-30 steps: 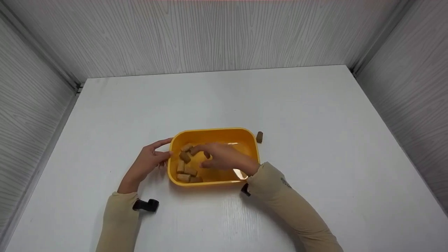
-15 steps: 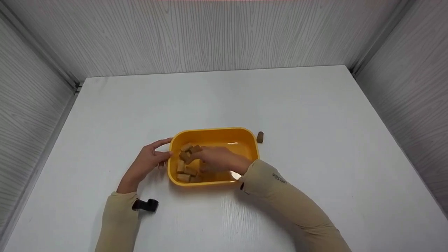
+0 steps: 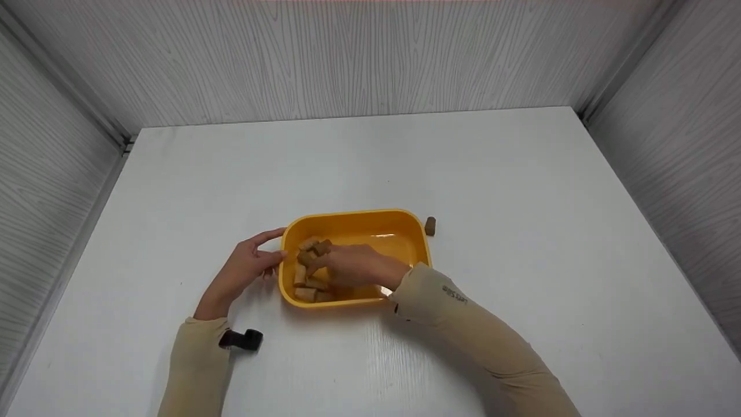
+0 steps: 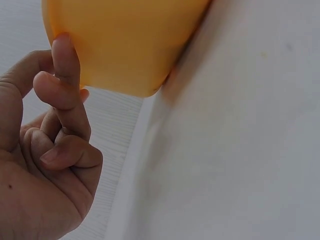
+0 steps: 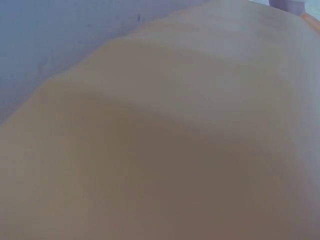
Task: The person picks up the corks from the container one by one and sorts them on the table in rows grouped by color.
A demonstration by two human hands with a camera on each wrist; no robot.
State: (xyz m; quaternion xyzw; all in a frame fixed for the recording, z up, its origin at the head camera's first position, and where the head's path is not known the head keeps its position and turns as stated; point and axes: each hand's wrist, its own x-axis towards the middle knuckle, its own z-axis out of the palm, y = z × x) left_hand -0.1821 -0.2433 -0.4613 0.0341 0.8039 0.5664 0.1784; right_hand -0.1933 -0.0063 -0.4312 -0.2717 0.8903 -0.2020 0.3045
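A yellow plastic tub sits on the white table, with several cork stoppers lying at its left end. My left hand touches the tub's left wall from outside with thumb and index finger. In the left wrist view, a fingertip of the left hand meets the wall, and other fingers are bent below it. My right hand is down inside the tub, its index finger among the corks beside a darker cork. The thumb and other right fingertips are hidden. Sleeve fills most of the right wrist view.
One brown cork lies on the table just outside the tub's right wall. Grey wood-patterned panels stand at the back and both sides. A black wrist strap is on the left sleeve.
My right hand has lowered into the tub and its index finger has moved down from the dark cork towards the nearer corks. The left hand has stayed at the left wall.
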